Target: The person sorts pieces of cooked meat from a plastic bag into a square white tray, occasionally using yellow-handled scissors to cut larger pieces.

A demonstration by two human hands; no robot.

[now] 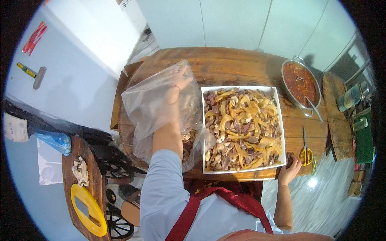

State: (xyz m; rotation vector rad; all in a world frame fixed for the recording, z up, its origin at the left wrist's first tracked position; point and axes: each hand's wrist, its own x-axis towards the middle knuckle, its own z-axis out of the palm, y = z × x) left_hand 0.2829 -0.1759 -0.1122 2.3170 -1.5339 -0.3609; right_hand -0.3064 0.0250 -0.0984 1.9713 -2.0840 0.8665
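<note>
My left hand (181,81) reaches over and into a clear plastic bag (144,99), its fingers partly blurred behind the film. Meat pieces (188,141) show inside the lower part of the bag. A white square tray (241,171) heaped with sliced meat and yellowish strips (241,120) stands directly right of the bag. My right hand (290,170) is at the table's near edge, just off the tray's lower right corner, with dark pieces (289,161) at its fingers. Yellow-handled scissors (306,155) lie right beside it.
A steel pot (301,84) of red sauce with a ladle stands at the far right of the wooden table (235,66). A cardboard box (117,105) is at the left edge. On a side table at lower left, a cleaver (86,209) lies on a yellow cutting board (101,223), near a cloth (80,171).
</note>
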